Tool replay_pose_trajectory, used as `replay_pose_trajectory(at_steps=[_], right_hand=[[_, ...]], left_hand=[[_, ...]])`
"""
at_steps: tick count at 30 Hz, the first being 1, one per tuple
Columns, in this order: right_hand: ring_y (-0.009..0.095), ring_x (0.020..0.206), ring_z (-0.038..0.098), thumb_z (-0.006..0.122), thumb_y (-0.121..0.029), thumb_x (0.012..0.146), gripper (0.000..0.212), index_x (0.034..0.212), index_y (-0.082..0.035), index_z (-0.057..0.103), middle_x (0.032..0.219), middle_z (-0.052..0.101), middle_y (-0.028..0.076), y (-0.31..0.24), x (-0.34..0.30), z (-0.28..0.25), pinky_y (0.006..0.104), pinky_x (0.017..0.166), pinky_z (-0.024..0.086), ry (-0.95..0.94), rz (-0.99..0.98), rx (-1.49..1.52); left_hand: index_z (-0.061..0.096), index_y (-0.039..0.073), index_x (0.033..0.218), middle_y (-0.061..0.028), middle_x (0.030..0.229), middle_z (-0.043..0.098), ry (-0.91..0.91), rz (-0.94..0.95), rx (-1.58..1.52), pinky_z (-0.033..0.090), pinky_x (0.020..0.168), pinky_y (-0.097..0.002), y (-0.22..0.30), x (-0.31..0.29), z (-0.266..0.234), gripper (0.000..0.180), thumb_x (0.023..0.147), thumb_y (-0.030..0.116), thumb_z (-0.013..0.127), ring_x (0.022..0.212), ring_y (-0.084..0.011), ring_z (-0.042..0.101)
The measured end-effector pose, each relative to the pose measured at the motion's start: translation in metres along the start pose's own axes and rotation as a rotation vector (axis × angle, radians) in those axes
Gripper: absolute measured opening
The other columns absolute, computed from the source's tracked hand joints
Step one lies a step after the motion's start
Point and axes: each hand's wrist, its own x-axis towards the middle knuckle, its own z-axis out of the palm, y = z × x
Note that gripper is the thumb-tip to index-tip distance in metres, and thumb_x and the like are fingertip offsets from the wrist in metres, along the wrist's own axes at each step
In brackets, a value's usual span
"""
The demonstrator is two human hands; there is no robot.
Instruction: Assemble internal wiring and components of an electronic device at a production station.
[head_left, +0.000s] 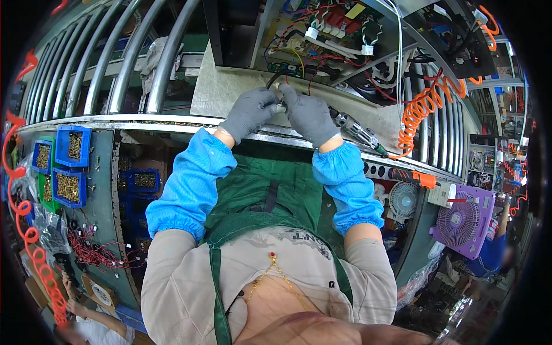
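Both of my hands wear grey gloves and meet over the metal plate at the front of an open metal cabinet. My left hand is closed around a black cable that comes out of the cabinet. Close beside it, my right hand has its fingers pinched together, the fingertips almost touching the left ones. What lies between the right fingers is too small and hidden to name. Just right of that hand, a pneumatic screwdriver rests across the bench edge, joined to an orange coiled hose.
Wires and circuit boards fill the cabinet. Metal rollers run to the left. Blue bins of screws and red wires lie at left. A purple fan stands at right. Other people are at the lower left and right edges.
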Motion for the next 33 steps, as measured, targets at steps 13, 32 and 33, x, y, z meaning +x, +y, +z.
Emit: replay_pose_trajectory(at_steps=[13, 32, 33], right_hand=[[0.022, 0.067, 0.062, 0.064, -0.023, 0.08, 0.029, 0.101, -0.003, 0.064, 0.079, 0.066, 0.012, 0.061, 0.043, 0.022, 0.0342, 0.06, 0.048, 0.532, 0.53, 0.917], [0.023, 0.083, 0.066, 0.065, -0.008, 0.085, 0.03, 0.113, 0.0, 0.059, 0.098, 0.065, 0.014, 0.05, 0.019, -0.008, 0.0326, 0.072, 0.059, 0.328, 0.488, 1.618], [0.023, 0.083, 0.066, 0.065, -0.008, 0.085, 0.03, 0.113, 0.0, 0.059, 0.098, 0.065, 0.014, 0.048, 0.016, -0.009, 0.0326, 0.072, 0.059, 0.33, 0.49, 1.616]], left_hand=[[0.065, 0.003, 0.102, -0.0034, 0.083, 0.06, 0.255, -0.101, -0.585, 0.049, 0.06, -0.0256, 0.011, 0.001, 0.017, 0.023, 0.087, 0.02, 0.065, 0.071, -0.0109, 0.058], [0.061, 0.005, 0.107, -0.0017, 0.085, 0.063, 0.121, -0.11, -0.611, 0.046, 0.054, -0.0212, 0.01, 0.017, 0.015, 0.03, 0.089, 0.029, 0.063, 0.07, -0.0072, 0.057], [0.061, 0.005, 0.107, -0.0017, 0.085, 0.063, 0.12, -0.108, -0.614, 0.046, 0.054, -0.0212, 0.013, 0.018, 0.013, 0.03, 0.089, 0.029, 0.063, 0.07, -0.0072, 0.057]])
